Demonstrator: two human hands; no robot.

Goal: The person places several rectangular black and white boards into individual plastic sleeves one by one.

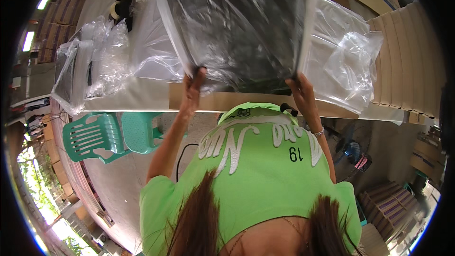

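Observation:
A wide, dark, flat piece covered in glossy clear plastic [237,23] stretches away from me over the table, with pale strips along its two sides. My left hand [193,87] grips its near left corner, fingers closed on it. At the near right corner, my right hand [302,95] pinches the edge the same way. Exactly what the dark piece is cannot be told. Beneath it, a strip of brown cardboard [227,101] shows along the table's front. Clear plastic bags [348,59] lie to the right, next to my right hand, and more clear plastic sheeting [159,50] spreads to the left.
Plastic-wrapped dark pieces [71,76] sit at the table's left end. A tape roll [114,9] is behind them. A row of folded cartons [407,61] lines the right side. Green plastic chairs [92,135] stand below the table at left, and a fan [353,151] at right.

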